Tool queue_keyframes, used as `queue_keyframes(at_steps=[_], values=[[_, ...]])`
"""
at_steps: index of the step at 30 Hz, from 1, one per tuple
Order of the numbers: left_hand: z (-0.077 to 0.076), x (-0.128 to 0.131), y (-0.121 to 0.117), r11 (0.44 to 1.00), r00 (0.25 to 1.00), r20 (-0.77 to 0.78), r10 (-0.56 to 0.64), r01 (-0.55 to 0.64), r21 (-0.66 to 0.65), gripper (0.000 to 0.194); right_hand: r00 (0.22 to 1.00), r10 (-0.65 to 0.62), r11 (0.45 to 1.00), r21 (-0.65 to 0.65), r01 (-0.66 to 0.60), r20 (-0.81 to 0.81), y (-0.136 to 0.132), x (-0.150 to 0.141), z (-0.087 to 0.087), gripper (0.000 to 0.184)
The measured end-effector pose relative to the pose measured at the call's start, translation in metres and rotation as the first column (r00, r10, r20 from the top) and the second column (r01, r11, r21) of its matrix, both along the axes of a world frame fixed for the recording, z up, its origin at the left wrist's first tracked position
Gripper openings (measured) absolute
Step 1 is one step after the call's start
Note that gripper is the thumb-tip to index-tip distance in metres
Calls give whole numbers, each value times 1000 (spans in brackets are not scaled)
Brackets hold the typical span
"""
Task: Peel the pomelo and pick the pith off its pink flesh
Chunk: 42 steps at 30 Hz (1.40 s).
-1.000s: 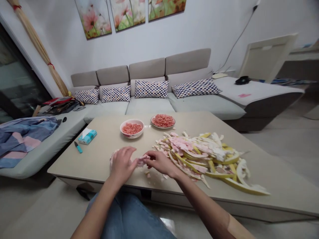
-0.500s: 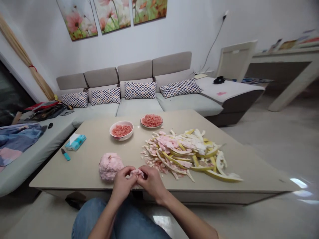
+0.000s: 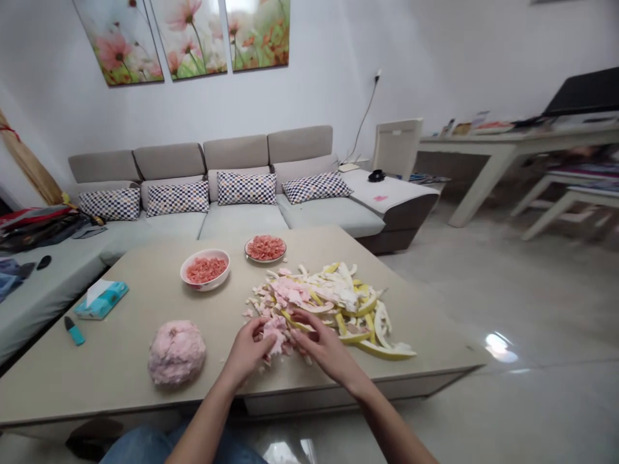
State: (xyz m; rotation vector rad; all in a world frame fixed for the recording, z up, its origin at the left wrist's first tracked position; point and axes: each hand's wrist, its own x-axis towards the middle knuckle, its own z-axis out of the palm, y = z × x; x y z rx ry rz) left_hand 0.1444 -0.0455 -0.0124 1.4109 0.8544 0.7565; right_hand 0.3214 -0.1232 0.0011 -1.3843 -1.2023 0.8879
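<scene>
My left hand (image 3: pixel 246 351) and my right hand (image 3: pixel 324 345) meet over a small pink piece of pomelo (image 3: pixel 275 328) at the near edge of the beige table (image 3: pixel 145 309); both pinch it between the fingertips. Just beyond lies a heap of yellow and pink pomelo peel (image 3: pixel 329 299). A peeled pink pomelo ball (image 3: pixel 176 352) rests on the table left of my left hand. Farther back stand a white bowl (image 3: pixel 205 269) and a plate (image 3: pixel 265 248), each with red pulp bits.
A teal tissue pack (image 3: pixel 101 300) and a small teal knife (image 3: pixel 74 330) lie at the table's left. A grey sofa (image 3: pixel 232 212) with checkered cushions runs behind. A white desk (image 3: pixel 507 145) and chair stand at the right, over glossy floor.
The view swung to the right and lifted. My hands moved right from beside the pink ball to the edge of the peel heap, still holding the pink piece.
</scene>
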Motion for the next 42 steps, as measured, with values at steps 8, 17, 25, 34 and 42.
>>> queue_keyframes(at_steps=[8, 17, 25, 34, 42], values=[[-9, 1, -13, 1000, 1000, -8, -29, 29, 0, 41, 978, -12, 998, 70, -3, 207, 19, 5, -5, 26], [-5, -61, -18, 846, 934, -200, 295, -158, 509, 30, 678, -436, 862, 490, 127, 591, 62, 43, -10, 26], [21, -166, 3, 343, 586, -38, 810, -420, 840, 33, 817, -274, 883, 470, 3, 508, 37, -48, -46, 20], [-2, -179, 54, 622, 657, -301, 691, -328, 711, 41, 940, 191, 962, 137, -237, 284, 62, -172, -61, 23], [-1, -181, 64, 669, 659, -380, 650, -258, 698, 38, 920, 63, 956, 242, -167, 386, 74, -196, -49, 33]])
